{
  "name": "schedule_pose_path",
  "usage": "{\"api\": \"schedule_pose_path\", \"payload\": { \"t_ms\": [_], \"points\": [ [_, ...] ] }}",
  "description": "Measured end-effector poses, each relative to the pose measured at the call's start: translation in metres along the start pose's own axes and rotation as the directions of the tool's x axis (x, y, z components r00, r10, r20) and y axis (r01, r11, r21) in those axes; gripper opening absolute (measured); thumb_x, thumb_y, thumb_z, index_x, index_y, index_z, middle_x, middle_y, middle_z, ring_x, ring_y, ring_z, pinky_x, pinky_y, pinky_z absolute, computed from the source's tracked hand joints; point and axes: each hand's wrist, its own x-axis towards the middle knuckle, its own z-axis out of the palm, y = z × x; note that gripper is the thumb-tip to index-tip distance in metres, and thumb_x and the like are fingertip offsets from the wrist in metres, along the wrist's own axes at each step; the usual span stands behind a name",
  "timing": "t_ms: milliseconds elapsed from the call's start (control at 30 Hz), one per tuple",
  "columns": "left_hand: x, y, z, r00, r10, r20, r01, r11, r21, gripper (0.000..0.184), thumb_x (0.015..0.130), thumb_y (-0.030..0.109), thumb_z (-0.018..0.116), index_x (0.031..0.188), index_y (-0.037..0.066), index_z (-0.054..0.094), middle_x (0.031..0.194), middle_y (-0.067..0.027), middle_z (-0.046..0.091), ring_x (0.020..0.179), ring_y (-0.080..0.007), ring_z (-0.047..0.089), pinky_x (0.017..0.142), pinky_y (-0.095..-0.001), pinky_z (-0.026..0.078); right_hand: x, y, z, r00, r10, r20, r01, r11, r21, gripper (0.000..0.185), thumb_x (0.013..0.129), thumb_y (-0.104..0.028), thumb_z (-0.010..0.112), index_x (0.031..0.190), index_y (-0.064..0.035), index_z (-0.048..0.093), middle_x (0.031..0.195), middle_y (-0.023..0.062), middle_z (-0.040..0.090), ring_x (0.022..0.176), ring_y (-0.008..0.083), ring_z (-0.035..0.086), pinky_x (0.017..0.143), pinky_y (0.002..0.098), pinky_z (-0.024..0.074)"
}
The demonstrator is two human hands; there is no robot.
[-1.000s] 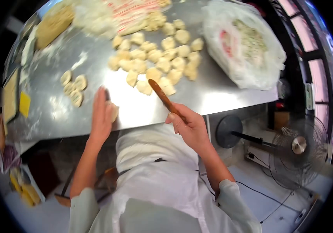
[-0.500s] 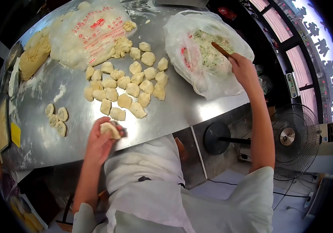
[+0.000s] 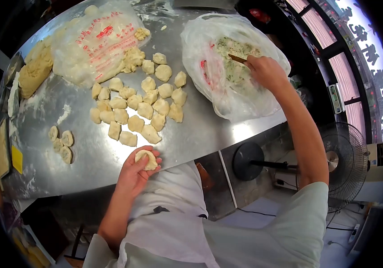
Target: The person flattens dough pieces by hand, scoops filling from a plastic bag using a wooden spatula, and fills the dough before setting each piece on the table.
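Holding the brown stick [image 3: 238, 59] in the green-flecked filling [image 3: 238, 79], you look to be at the scooping step. Your right hand [image 3: 266, 72] is closed around the stick over the open plastic bag [image 3: 196, 50], towards the right edge of the tabletop [image 3: 88, 154]. Well apart from it, your left hand [image 3: 132, 173] cradles a round of dough [image 3: 149, 161] between thumb and fingers at the tabletop's near edge. The loose dough lumps [image 3: 145, 110] lie farther in from that edge; four small shaped pieces [image 3: 66, 155] sit towards the left edge. Your right fingers hide much of the stick, so how much filling it carries is hard to tell. As I judge it, the next move calls for a modest load on the stick and the dough kept cupped and steady to receive it.
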Motion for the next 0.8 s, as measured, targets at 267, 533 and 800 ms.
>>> {"api": "schedule_pose_path", "payload": {
  "t_ms": [267,533,800],
  "points": [
    [0.004,0.001,0.016,1.000,0.023,0.001,-0.023,0.999,-0.038,0.034,0.105,0.014,0.057,0.137,0.002,0.052,0.132,-0.0186,0.062,0.118,-0.0289,0.065,0.101,-0.0422,0.057,-0.023,-0.005,0.003,0.993,-0.095,-0.067,0.100,0.992,0.076,0.017,0.095,-0.023,0.062,0.093,-0.0073,0.067,0.079,0.0188,0.068,0.080,0.0416,0.066,0.070,0.0537,0.0505],
    [0.013,-0.007,0.021,0.997,-0.019,0.071,0.024,0.997,-0.076,0.043,0.105,0.017,0.058,0.143,-0.001,0.048,0.136,-0.0190,0.060,0.123,-0.0306,0.062,0.107,-0.0431,0.054,-0.043,-0.011,0.013,0.982,-0.097,-0.164,0.137,0.957,0.255,0.018,0.096,-0.024,0.065,0.089,-0.0070,0.067,0.076,0.0191,0.067,0.077,0.0410,0.066,0.069,0.0531,0.0508],
    [0.009,0.004,0.029,0.997,0.043,0.057,-0.040,0.998,-0.049,0.048,0.105,0.020,0.058,0.147,0.000,0.045,0.137,-0.0198,0.059,0.125,-0.0311,0.062,0.107,-0.0428,0.054,-0.054,-0.038,-0.006,0.960,0.279,0.024,-0.209,0.657,0.724,0.025,0.100,-0.023,0.064,0.092,0.0001,0.070,0.065,0.0118,0.060,0.059,0.0205,0.060,0.059,0.0347,0.0468]
  ]
}}
